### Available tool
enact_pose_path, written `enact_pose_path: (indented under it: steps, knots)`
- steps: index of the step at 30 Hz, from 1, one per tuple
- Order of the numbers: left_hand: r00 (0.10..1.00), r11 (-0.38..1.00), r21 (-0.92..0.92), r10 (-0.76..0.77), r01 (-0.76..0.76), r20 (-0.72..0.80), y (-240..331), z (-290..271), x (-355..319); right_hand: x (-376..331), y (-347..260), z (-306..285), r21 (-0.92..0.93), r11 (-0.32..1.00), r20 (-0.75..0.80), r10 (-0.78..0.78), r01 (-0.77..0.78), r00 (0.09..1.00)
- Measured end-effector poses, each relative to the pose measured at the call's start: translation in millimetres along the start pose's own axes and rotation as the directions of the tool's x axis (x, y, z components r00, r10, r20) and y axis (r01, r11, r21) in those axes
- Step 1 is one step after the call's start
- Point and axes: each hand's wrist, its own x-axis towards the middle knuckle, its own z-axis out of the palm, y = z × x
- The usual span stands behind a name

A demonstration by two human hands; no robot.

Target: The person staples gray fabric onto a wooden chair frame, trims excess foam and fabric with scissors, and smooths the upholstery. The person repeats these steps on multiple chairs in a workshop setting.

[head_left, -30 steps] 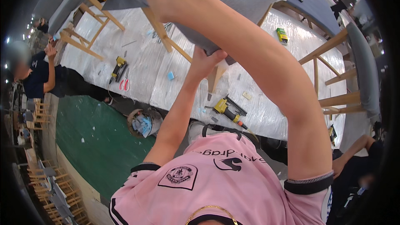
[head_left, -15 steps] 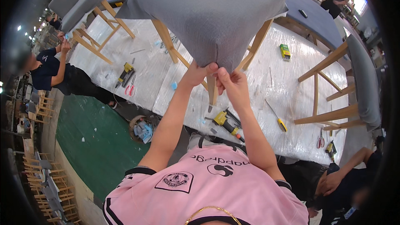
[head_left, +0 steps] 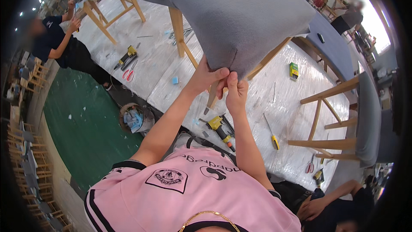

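Observation:
A grey fabric cover [head_left: 240, 17] lies over the seat of a wooden chair in front of me, its seamed corner pointing toward me. My left hand [head_left: 208, 77] pinches the fabric edge at that corner, thumb on top. Close beside it, my right hand [head_left: 235, 91] grips the same corner with its thumb up and fingers curled beneath. The thumbs almost meet below the seam. A wooden chair leg [head_left: 212, 99] shows under the hands, partly hidden by them. On the table just below lies a yellow and black staple gun [head_left: 219, 129].
The table [head_left: 159, 75] is wrapped in clear film. It carries a yellow screwdriver [head_left: 274, 139], a green-yellow box [head_left: 293, 71], red-handled scissors [head_left: 128, 74] and another staple gun [head_left: 125, 56]. A grey chair [head_left: 365, 120] lies at right. A scrap bin [head_left: 136, 118] stands left; co-workers are on both sides.
My view has shifted and tilted, so the surroundings appear moved. Both hands still hold the fabric corner, and the covered chair seat appears slightly turned.

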Motion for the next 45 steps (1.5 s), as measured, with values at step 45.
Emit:
enact_pose_path:
  steps: [45]
  knots:
    - [0.988,0.991,0.123,0.062,-0.044,-0.141,-19,10,-7,2,28,-5,0.122,0.991,0.030,-0.055,0.051,0.998]
